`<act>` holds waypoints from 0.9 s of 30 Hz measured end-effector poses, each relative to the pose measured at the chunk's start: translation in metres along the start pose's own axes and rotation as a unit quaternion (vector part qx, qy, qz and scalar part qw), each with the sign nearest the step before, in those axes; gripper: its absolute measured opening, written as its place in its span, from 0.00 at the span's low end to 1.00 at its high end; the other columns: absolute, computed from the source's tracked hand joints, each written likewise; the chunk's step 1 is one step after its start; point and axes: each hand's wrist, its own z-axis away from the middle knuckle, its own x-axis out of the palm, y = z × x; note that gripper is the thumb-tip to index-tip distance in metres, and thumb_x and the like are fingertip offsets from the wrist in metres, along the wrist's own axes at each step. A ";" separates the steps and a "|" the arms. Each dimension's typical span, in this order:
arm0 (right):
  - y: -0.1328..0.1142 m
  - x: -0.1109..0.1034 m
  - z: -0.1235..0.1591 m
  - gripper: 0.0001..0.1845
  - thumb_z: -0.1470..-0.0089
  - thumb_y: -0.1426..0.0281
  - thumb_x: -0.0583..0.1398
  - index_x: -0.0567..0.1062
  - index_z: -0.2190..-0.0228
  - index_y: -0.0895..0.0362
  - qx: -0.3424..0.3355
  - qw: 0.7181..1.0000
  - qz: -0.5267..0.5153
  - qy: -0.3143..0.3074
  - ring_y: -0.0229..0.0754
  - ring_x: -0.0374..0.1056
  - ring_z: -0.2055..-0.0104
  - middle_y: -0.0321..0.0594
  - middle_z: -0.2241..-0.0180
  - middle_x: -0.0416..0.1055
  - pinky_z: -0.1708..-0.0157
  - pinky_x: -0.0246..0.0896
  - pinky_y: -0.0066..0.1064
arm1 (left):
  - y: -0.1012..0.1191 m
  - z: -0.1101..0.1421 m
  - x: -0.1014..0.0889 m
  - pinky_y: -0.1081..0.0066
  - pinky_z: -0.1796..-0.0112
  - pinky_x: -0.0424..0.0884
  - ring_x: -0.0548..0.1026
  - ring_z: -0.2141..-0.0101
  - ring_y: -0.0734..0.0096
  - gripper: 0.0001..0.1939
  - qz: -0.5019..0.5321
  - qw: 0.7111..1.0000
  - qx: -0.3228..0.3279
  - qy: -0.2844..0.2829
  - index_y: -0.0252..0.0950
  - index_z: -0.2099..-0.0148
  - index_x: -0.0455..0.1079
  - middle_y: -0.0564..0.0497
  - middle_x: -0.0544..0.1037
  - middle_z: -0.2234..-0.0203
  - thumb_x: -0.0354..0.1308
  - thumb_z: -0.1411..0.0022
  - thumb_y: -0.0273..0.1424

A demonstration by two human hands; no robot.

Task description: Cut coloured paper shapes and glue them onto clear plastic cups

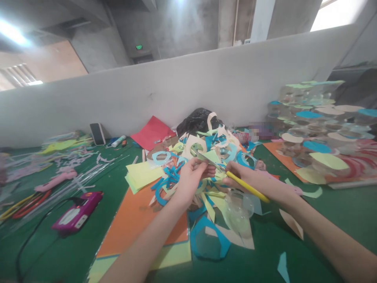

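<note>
My right hand is closed around scissors with a thick yellow handle. Their metal blades point up and left, past the fingers of my left hand. Those curled fingers seem to pinch a piece of pale green paper beside the blades, though its edges blend into the heap behind. Both hands are over a pile of blue, cream and yellow-green paper offcuts. Below the right hand lies a clear round plastic piece. A blue paper ring lies nearer to me.
Orange sheets lie front left, with yellow-green paper above them. A purple device with a black cable sits left. Stacked clear plastic cups and paper discs stand right. Behind are a black plastic bag and a white partition.
</note>
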 end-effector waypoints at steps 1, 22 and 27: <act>0.001 0.000 -0.001 0.28 0.52 0.40 0.53 0.59 0.72 0.52 0.004 1.000 0.002 0.004 0.38 0.56 0.74 0.32 0.74 0.61 0.74 0.51 0.29 | 0.001 0.001 0.000 0.67 0.67 0.76 0.79 0.75 0.68 0.15 0.001 1.000 -0.001 0.000 0.34 0.69 0.68 0.49 0.80 0.77 0.67 0.50 0.39; 0.036 -0.010 -0.020 0.28 0.45 0.42 0.51 0.66 0.64 0.55 0.177 0.944 0.174 0.217 0.56 0.71 0.67 0.47 0.71 0.73 0.74 0.54 0.34 | 0.058 -0.031 -0.030 0.71 0.79 0.61 0.69 0.83 0.70 0.12 -0.508 0.856 0.078 0.055 0.37 0.61 0.70 0.52 0.75 0.78 0.50 0.36 0.39; 0.037 -0.014 -0.021 0.25 0.42 0.46 0.51 0.67 0.63 0.55 0.206 0.930 0.205 0.223 0.58 0.73 0.63 0.48 0.67 0.74 0.72 0.55 0.34 | 0.044 -0.049 -0.005 0.66 0.66 0.67 0.77 0.64 0.55 0.18 -0.733 0.660 0.153 0.056 0.37 0.44 0.65 0.45 0.79 0.68 0.47 0.33 0.36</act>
